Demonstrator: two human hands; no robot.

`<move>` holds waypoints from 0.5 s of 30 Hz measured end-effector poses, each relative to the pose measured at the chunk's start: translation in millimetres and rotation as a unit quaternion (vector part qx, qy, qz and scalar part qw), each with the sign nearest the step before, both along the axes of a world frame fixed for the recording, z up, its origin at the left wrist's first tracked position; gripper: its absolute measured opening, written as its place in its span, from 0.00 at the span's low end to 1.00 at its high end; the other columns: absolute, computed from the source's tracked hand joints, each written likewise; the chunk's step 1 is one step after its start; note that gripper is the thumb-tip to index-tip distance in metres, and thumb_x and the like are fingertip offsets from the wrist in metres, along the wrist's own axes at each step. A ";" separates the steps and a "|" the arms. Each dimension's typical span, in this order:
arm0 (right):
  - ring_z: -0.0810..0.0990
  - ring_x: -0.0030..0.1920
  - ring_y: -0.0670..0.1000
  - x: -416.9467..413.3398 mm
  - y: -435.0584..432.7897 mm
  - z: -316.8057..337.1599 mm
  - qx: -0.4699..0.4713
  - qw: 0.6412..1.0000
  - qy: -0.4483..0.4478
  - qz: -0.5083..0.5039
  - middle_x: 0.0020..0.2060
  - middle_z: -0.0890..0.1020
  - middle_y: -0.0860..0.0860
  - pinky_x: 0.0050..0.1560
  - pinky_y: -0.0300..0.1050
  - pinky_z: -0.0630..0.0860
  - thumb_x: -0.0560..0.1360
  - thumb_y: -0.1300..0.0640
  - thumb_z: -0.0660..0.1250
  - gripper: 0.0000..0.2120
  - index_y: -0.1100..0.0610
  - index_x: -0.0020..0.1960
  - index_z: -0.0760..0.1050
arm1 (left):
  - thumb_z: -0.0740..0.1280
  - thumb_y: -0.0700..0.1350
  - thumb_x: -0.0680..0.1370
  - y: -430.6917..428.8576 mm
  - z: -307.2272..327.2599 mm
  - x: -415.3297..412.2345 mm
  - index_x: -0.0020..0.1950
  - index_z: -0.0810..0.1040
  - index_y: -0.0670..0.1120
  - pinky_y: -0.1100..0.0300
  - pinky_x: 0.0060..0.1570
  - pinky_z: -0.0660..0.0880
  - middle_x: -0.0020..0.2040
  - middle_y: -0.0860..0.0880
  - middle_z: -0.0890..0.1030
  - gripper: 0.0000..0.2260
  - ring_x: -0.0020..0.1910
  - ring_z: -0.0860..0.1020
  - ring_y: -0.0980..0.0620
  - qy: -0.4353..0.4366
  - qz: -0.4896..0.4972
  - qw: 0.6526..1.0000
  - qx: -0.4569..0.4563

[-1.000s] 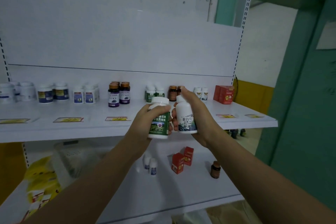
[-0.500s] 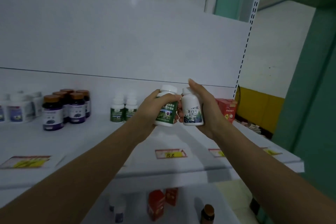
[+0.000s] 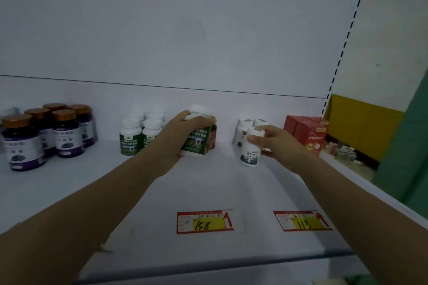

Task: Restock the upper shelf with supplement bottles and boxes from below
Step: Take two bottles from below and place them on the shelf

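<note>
- Since half a second ago, the hands have split. The two bottles were side by side and close together in front of the shelf, and now they are well apart, each further in and lower over the upper shelf (image 3: 208, 190).
- The left hand (image 3: 183, 134) grips the green-label bottle (image 3: 196, 143) from above and the side. Its fingers curl round the shoulder just under the white cap, and the bottle is upright.
- That bottle is at mid-shelf, just right of the stocked green-label bottles (image 3: 139, 136) and directly in front of an amber bottle (image 3: 213, 136). I can't tell whether its base touches the shelf.
- The right hand (image 3: 280, 146) pinches the small white bottle (image 3: 250, 152) near its cap, with the thumb across the front and the fingers behind.
- That bottle is tilted slightly, with its cap leaning right. It is just in front of the small white bottles (image 3: 243, 131) at the back. I can't tell whether it has contact with the shelf.
- The red boxes (image 3: 308, 134) are at the back right corner, near the right hand but not touching it.
- The dark purple-label bottles (image 3: 44, 136) with brown caps are clustered at far left, well clear of both hands.
- Two price tags lie flat near the front edge. The tag marked 158 (image 3: 205, 222) is roughly below the green-label bottle, and the tag marked 113 (image 3: 303, 220) is under the right forearm.
- A slotted upright (image 3: 342, 53) runs up the right side of the white back panel.
</note>
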State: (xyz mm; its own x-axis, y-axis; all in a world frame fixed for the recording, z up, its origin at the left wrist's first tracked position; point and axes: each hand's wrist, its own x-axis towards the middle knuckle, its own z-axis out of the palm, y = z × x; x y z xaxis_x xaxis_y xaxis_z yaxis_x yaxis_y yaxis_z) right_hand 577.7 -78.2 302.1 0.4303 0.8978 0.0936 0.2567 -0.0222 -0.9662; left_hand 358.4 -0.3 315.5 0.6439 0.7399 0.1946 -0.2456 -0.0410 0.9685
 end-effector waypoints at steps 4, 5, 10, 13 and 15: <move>0.81 0.54 0.59 6.7 21.6 -11.0 -0.010 0.994 -0.076 -0.071 0.54 0.81 0.60 0.59 0.54 0.76 0.70 0.63 0.73 0.13 0.60 0.54 0.77 | 0.72 0.43 0.70 5.0 2.9 -13.6 0.53 0.75 0.45 0.56 0.38 0.78 0.34 0.49 0.81 0.13 0.34 0.80 0.50 0.017 0.025 0.999 0.019; 0.81 0.54 0.59 8.2 27.7 -11.8 -0.016 0.990 -0.114 -0.081 0.53 0.82 0.59 0.60 0.57 0.76 0.69 0.61 0.74 0.12 0.57 0.52 0.77 | 0.71 0.42 0.71 5.9 3.5 -18.2 0.52 0.75 0.45 0.57 0.37 0.78 0.33 0.49 0.81 0.11 0.33 0.80 0.50 0.016 0.031 0.999 0.021; 0.80 0.53 0.59 13.2 48.8 -15.5 -0.022 0.960 -0.246 -0.133 0.51 0.82 0.58 0.57 0.59 0.76 0.68 0.54 0.75 0.17 0.60 0.53 0.77 | 0.72 0.43 0.68 8.9 -1.1 -40.3 0.46 0.74 0.46 0.55 0.39 0.78 0.36 0.46 0.80 0.11 0.34 0.80 0.47 0.015 0.067 0.998 0.014; 0.78 0.56 0.60 6.1 47.8 -9.8 -0.040 0.941 -0.300 -0.150 0.55 0.79 0.60 0.59 0.57 0.75 0.70 0.54 0.73 0.21 0.63 0.59 0.74 | 0.72 0.43 0.69 10.3 -3.5 -52.4 0.46 0.74 0.46 0.55 0.39 0.78 0.37 0.45 0.80 0.10 0.35 0.80 0.47 0.017 0.080 0.997 0.014; 0.76 0.58 0.60 4.1 47.6 -7.6 -0.056 0.923 -0.346 -0.158 0.58 0.78 0.61 0.60 0.52 0.73 0.72 0.54 0.71 0.23 0.64 0.62 0.73 | 0.70 0.42 0.72 11.2 -3.8 -59.3 0.49 0.73 0.45 0.55 0.39 0.79 0.39 0.44 0.80 0.08 0.37 0.80 0.47 0.019 0.087 0.996 0.012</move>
State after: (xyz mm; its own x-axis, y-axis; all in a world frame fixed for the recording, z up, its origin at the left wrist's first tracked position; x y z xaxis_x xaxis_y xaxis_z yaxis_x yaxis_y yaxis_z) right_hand 581.8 -30.6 294.5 0.5446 0.7587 0.3575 0.7748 -0.2920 -0.5607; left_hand 299.1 10.9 311.7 0.5138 0.8363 0.1914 -0.1960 -0.1027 0.9752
